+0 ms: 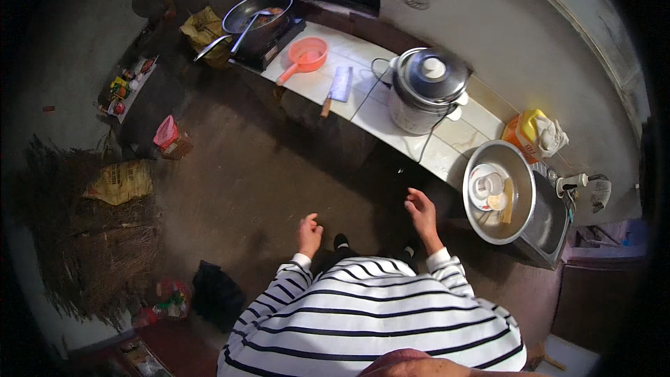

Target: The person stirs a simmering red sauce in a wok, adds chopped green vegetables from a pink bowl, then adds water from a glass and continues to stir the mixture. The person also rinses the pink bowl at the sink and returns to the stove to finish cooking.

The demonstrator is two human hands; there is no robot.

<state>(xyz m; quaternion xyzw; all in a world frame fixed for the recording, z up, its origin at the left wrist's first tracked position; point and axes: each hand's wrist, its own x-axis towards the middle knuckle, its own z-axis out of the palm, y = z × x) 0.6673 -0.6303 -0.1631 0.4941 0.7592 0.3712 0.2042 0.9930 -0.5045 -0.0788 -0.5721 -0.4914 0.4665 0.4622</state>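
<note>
Both of my hands hang over the floor and touch nothing. My left hand [310, 236] is empty, its fingers loosely curled. Farther right, my right hand [422, 215] is also empty, with thumb and fingers apart, below the tiled counter's front edge. Nearest to it is a large steel basin [526, 209] at the sink, holding a plate [476, 204], a bowl and a few small items. Along the counter [361, 110] stand a lidded electric cooker [416, 112], a cleaver [341, 84] with its wooden handle past the edge, and an orange plastic dipper [308, 55].
A wok [257, 15] with a ladle [245, 32] sits on the stove at the counter's far end. Beside the faucet [573, 182] is a yellow oil jug [529, 123]. On the floor at left lie brushwood [104, 251], a red-lined bin [172, 139] and a black bag [215, 290].
</note>
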